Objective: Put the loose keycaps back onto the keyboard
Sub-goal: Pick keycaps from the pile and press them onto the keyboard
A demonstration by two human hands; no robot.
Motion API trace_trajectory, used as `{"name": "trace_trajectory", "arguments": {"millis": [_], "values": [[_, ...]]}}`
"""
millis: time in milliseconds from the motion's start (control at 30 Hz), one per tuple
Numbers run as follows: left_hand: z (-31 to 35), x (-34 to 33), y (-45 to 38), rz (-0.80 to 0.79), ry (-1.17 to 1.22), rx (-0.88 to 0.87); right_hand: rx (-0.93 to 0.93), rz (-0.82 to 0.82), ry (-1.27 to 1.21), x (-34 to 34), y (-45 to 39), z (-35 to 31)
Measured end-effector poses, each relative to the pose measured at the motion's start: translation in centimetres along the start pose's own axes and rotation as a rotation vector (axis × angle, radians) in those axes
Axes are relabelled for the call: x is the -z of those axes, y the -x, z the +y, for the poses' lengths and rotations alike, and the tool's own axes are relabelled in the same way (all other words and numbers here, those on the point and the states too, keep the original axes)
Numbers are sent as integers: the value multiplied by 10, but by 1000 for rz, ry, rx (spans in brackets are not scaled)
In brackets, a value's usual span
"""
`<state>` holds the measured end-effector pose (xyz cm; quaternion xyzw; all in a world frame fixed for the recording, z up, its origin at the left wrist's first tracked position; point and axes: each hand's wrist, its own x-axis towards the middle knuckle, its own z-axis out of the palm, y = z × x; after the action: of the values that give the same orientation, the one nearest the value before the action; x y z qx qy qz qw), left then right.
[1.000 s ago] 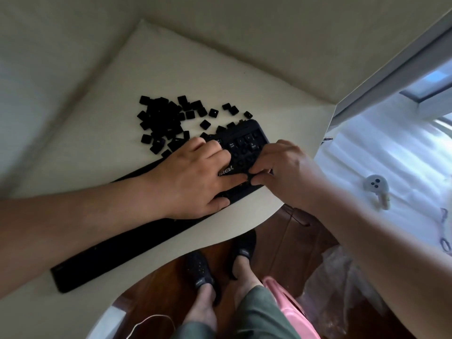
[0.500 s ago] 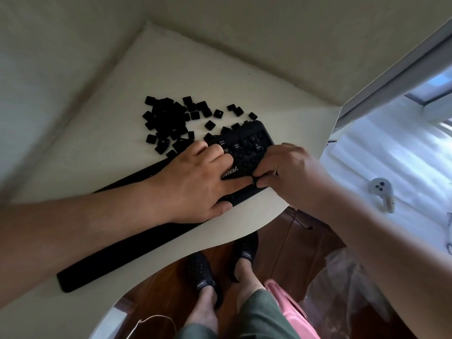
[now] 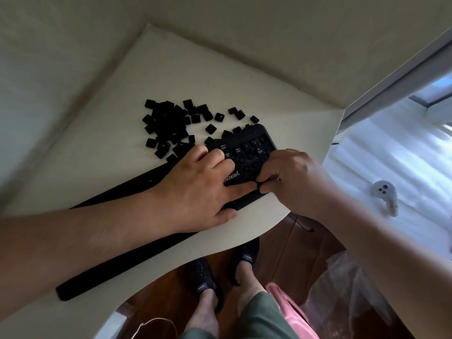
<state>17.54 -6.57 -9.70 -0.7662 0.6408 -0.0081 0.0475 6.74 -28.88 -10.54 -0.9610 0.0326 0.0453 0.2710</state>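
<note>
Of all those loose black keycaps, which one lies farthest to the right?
The lone keycap just beyond the keyboard's far right corner; the rest of the loose keycaps lie left of it.

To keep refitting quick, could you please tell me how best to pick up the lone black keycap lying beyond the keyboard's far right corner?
Pinch the small square black plastic keycap across two opposite sides, from straight above: it lies apart from the others on the white table.

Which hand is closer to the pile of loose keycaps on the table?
Left. The left hand lies flat on the keyboard, its fingers just below the pile of loose keycaps. The right hand pinches at the keyboard's near right corner, farther away.
</note>
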Motion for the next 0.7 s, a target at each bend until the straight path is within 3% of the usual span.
{"name": "trace_trajectory", "arguments": {"millis": [467, 700], "values": [[-3, -2, -3, 57, 36, -61, 91, 102, -35, -3, 5, 5], [-2, -6, -1, 43, 24, -43, 131, 40, 7, -5, 4, 14]]}}
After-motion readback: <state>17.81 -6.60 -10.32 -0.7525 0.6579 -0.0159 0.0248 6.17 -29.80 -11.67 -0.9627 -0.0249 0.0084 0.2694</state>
